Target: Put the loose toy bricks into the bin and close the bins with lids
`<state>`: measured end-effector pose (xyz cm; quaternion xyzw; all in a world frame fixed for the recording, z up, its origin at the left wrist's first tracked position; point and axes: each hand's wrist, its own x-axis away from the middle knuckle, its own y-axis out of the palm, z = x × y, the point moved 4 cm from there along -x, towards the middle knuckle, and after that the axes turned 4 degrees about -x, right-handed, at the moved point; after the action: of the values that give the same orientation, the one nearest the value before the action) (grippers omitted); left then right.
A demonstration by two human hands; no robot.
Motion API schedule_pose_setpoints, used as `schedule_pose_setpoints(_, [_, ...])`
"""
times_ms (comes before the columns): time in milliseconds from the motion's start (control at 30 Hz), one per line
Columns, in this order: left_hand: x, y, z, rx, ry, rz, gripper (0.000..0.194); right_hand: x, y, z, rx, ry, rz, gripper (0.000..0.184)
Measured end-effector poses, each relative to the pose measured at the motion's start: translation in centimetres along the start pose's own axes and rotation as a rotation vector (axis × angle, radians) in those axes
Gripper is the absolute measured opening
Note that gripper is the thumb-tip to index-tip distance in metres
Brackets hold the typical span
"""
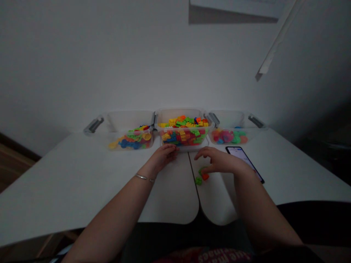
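Note:
My left hand [164,156] rests on the white table just in front of the middle bin, palm turned inward. Its fingers are loosely bent and a little apart, with nothing seen in them. My right hand [218,160] hovers low over a few small toy blocks, thumb and fingers spread apart. An orange block [205,176] lies just below the thumb; whether they touch is unclear. Beside it sits a green block [198,180], and another green block [201,170] is partly covered by the hand.
A clear middle bin [184,128] is heaped with colourful blocks. The left bin [131,140] and right bin [229,136] hold other plastic pieces. A phone [242,156] lies right of my right hand. A seam [194,175] splits the table [109,182]; a wall stands behind.

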<state>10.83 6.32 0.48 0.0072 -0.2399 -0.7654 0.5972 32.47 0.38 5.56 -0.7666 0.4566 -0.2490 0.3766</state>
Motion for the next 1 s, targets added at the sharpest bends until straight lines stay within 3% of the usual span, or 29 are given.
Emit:
schedule_pose_setpoints(133, [0.1, 0.2, 0.0, -0.008, 0.003, 0.000, 0.012, 0.6, 1.8, 0.5, 0.062, 0.166, -0.138, 0.062])
schedule_pose_setpoints(233, [0.0, 0.4, 0.0, -0.007, 0.000, -0.005, 0.012, 0.6, 2.6, 0.4, 0.090, 0.217, -0.140, 0.067])
schedule_pose_setpoints(333, [-0.1, 0.6, -0.1, -0.010, 0.004, -0.005, 0.013, 0.1, 3.0, 0.3, 0.094, 0.201, -0.126, 0.061])
schedule_pose_setpoints(500, [-0.1, 0.6, -0.1, -0.018, -0.011, 0.011, 0.011, -1.0, 3.2, 0.8, 0.039, 0.104, -0.040, 0.036])
schedule_pose_setpoints(700, [-0.1, 0.7, -0.1, -0.007, -0.008, 0.015, 0.011, -2.3, 3.1, 2.4, 0.075, 0.021, 0.160, 0.027])
schedule_pose_setpoints(867, [-0.1, 0.8, -0.3, -0.008, -0.003, 0.005, 0.009, -2.4, 3.3, 2.8, 0.137, -0.015, 0.198, 0.025])
schedule_pose_setpoints(1000, [-0.1, 0.8, -0.3, -0.016, 0.016, -0.011, 0.010, -2.1, 3.1, 2.5, 0.163, 0.037, 0.232, 0.027])
